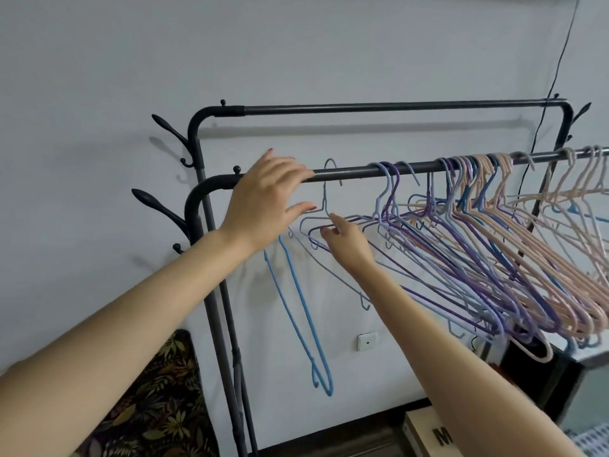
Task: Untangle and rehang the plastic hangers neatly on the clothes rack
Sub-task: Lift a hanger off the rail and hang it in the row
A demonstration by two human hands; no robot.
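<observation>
1. A black metal clothes rack (362,108) with two horizontal rails stands against a pale wall and fills the middle of the frame; the nearer, lower rail (349,174) runs from the centre left out past the right edge.
2. The left hand (263,199) is at centre left, its fingers spread and lying over the lower rail near the bent corner, thumb held out below the rail. It pinches nothing that can be seen.
3. The right hand (349,240) is just below and right of it, in the centre of the frame, fingers reaching up among the shoulder wires of the nearest hangers. Its fingertips touch a purple hanger (412,255); whether they actually pinch it cannot be told.
4. A grey-blue hanger (324,196) hangs alone on the lower rail between the two hands, its hook over the bar.
5. A blue hanger (296,311) hangs long and thin below the left hand at lower centre, upside down with its hook at the bottom; what holds its top is hidden behind the hand.
6. A dense, overlapping bunch of purple, blue and pink hangers (514,232) crowds the lower rail from the centre to the right edge, their bottoms fanned toward the lower right.
7. A leaf-patterned cloth (158,400) lies at lower left, and a cardboard box (428,430) sits at bottom right.
</observation>
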